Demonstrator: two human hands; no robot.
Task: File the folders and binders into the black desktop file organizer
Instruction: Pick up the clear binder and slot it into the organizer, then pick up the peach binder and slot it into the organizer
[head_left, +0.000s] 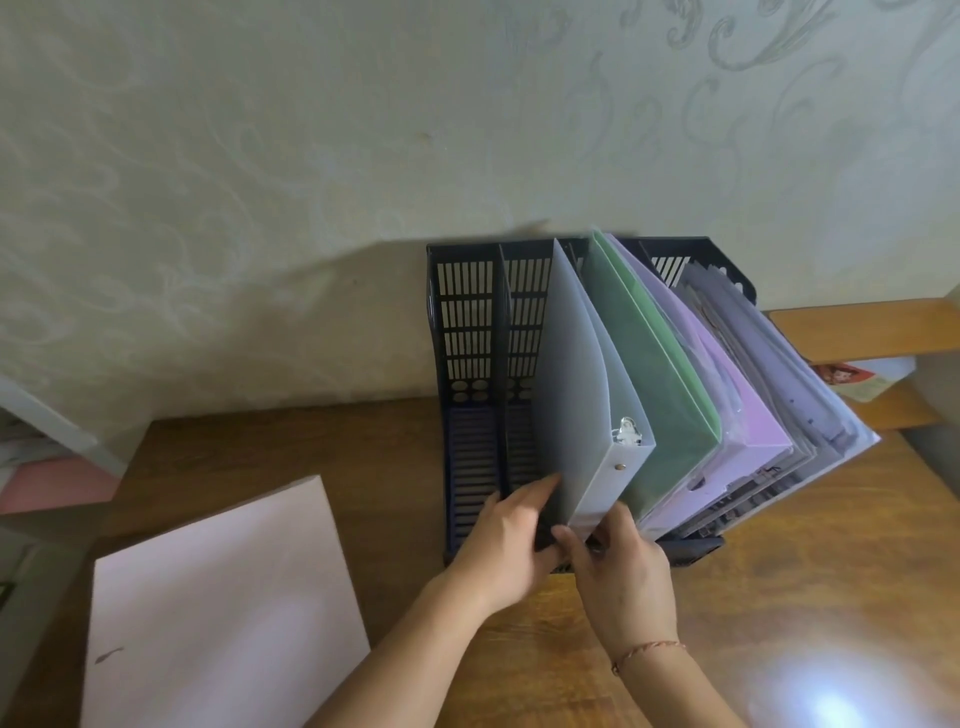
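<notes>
1. Head view: we look down on a black file organizer (470, 332) standing on a wooden desk (779, 571) against a patterned wall (260, 156).
2. Its two leftmost compartments show bare slotted walls and floors; we cannot tell exactly which compartment each folder to the right of them stands in.
3. A translucent grey binder (576, 374) stands upright in the organizer, its spine with a metal clip facing us, right of the empty slots.
4. Our left hand (506, 545) touches the binder's near lower corner from the left, fingers curled round its cover edge; the fingertips are hidden behind the cover.
5. Our right hand (623, 577) meets the same corner from the right, thumb and forefinger pinching the bottom of the spine. A thin cord bracelet (647, 652) sits on that wrist.
6. Just right of the binder a green folder (649, 364) leans rightward, then a lilac folder (737, 415), then a fan of clear plastic sleeves (810, 395) tilted further right and overhanging the organizer's side.
7. A pale pink folder (223, 613) lies flat on the desk, well left of the hands, not yet filed.
</notes>
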